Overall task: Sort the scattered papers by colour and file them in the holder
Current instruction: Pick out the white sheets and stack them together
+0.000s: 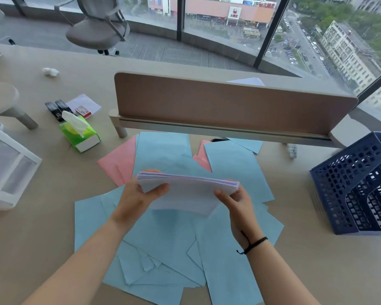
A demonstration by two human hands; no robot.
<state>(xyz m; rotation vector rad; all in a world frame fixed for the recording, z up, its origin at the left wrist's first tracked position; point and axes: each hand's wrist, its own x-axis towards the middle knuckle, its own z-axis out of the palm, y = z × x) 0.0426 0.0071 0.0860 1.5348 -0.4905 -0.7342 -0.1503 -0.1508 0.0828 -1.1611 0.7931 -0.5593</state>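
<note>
One squared stack of pale lilac-white paper sheets (188, 190), long axis running left to right, pinched at its ends by left hand (139, 194) and right hand (238, 202); dark blue perforated plastic file holder (348, 186) at worktop's right edge, nearer right hand.

The stack of pale lilac-white paper (188, 190) sits in my fingers (156, 190). Light blue sheets (163, 238) cover the beige table (31, 238) beneath, with pink sheets (119, 164) at the far left of them. On the right, the holder (350, 190) is dark navy with a perforated grid pattern. Far left, the tissue box (80, 135) is bright green and white. A black cord (254, 244) circles my right wrist.
</note>
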